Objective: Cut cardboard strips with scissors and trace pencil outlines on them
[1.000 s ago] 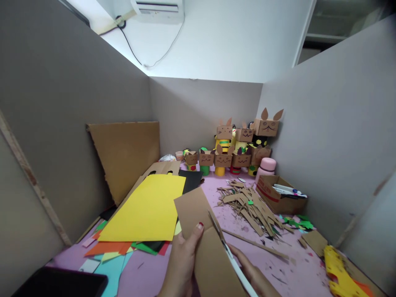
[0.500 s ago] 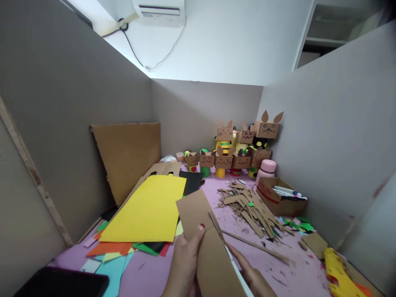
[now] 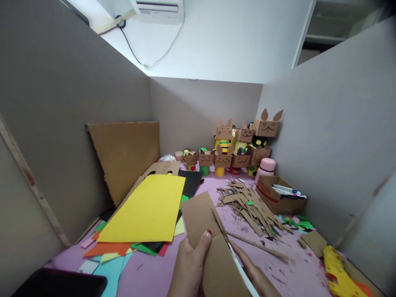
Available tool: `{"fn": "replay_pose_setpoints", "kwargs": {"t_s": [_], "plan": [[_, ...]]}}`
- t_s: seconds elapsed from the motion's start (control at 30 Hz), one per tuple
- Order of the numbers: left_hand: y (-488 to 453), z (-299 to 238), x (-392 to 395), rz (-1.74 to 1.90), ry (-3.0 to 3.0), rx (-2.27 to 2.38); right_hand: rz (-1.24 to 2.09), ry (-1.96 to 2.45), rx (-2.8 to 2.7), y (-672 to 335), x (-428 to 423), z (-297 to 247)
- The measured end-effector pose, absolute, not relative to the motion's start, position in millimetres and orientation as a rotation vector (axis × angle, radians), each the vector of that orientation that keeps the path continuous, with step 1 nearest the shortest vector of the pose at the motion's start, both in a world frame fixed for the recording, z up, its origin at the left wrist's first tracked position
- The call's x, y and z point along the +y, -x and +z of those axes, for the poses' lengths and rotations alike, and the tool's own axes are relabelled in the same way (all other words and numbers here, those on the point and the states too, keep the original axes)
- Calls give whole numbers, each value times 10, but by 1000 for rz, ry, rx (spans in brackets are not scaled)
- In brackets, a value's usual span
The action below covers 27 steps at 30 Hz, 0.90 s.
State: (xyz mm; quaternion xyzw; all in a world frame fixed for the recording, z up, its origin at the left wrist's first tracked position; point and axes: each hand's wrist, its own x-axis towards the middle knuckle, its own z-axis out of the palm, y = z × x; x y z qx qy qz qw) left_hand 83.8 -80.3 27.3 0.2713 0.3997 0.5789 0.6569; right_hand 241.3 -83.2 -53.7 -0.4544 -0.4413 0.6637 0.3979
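My left hand (image 3: 192,259) grips a folded piece of cardboard (image 3: 216,251), thumb flat on its face and the other fingers hidden behind. On the cardboard's right side my right hand (image 3: 252,268) is closed around scissors (image 3: 230,247). Their handles are mostly hidden by the cardboard. One thin blade lies over the cardboard near its right edge, where a narrow strip stands partly apart from the sheet. Left of my hands lies a large yellow sheet (image 3: 145,210) on other papers.
Cardboard scraps (image 3: 247,206) are heaped on the purple tabletop (image 3: 148,276). A box of pens (image 3: 280,202) and a pink bottle (image 3: 266,167) stand at right. Cardboard animal figures (image 3: 223,159) line the back. A yellow glue gun (image 3: 340,270) and a black phone-like slab (image 3: 62,282) lie near the front.
Both hands, the cardboard and the scissors have shifted slightly right in view. My left thumb sits a little lower, and the camera view has moved slightly.
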Motion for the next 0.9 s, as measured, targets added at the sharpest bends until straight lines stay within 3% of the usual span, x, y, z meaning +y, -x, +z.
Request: {"fn": "replay_pose_setpoints", "kwargs": {"t_s": [0.37,0.7,0.9], "plan": [[-735,274,-722,1362,-566,934,1600,1166,-1295,-2414,-772,-720],[-689,251,-707,1349,-706,1015,1654,1082,-1314,-2369,-847,-527],[-699,293,-748,1357,-715,1005,1525,1202,-1456,-2456,-836,-584]]}}
